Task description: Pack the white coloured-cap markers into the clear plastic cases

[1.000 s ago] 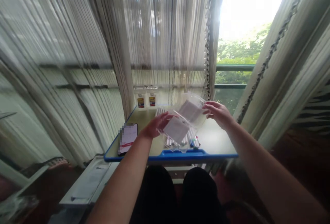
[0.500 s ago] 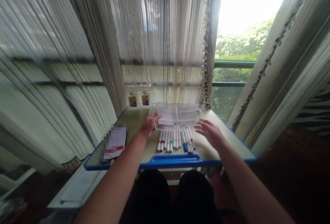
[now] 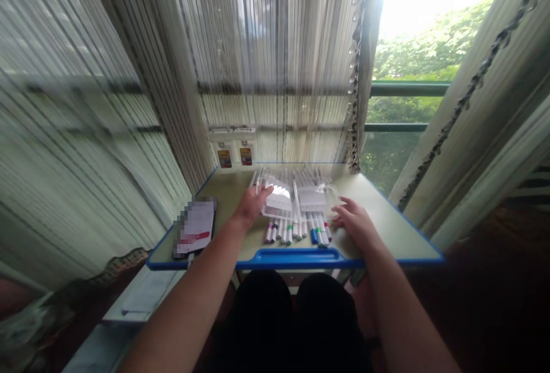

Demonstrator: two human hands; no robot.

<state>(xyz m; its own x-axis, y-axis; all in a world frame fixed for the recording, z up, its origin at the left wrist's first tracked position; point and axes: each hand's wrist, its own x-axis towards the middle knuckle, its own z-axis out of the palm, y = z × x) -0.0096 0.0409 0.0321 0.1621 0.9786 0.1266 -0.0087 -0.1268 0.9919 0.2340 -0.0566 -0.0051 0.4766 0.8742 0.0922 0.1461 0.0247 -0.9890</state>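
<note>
A clear plastic marker case [image 3: 281, 196], spread open in two halves, lies over the middle of the desk. My left hand [image 3: 252, 204] grips its left edge, thumb on top. Beside the case's right edge is my right hand [image 3: 350, 216], fingers apart and slightly bent; whether a fingertip touches the case I cannot tell. Several white markers [image 3: 287, 232] with coloured ends lie in a row under the case's near edge, their far parts seen through the plastic or hidden. A blue-capped marker [image 3: 314, 236] is among the right-hand ones.
The desk [image 3: 399, 235] has a blue rim and a blue pen groove [image 3: 296, 255] at its front. A phone with a cable [image 3: 195, 227] lies at the left. Two clear cases with labels [image 3: 235, 157] stand at the back left. Curtains [image 3: 279, 75] hang behind.
The case has come nearer and tilted, now covering more of the markers and catching light. My left hand moved with it; my right hand stays by its right edge. The view has shifted slightly.
</note>
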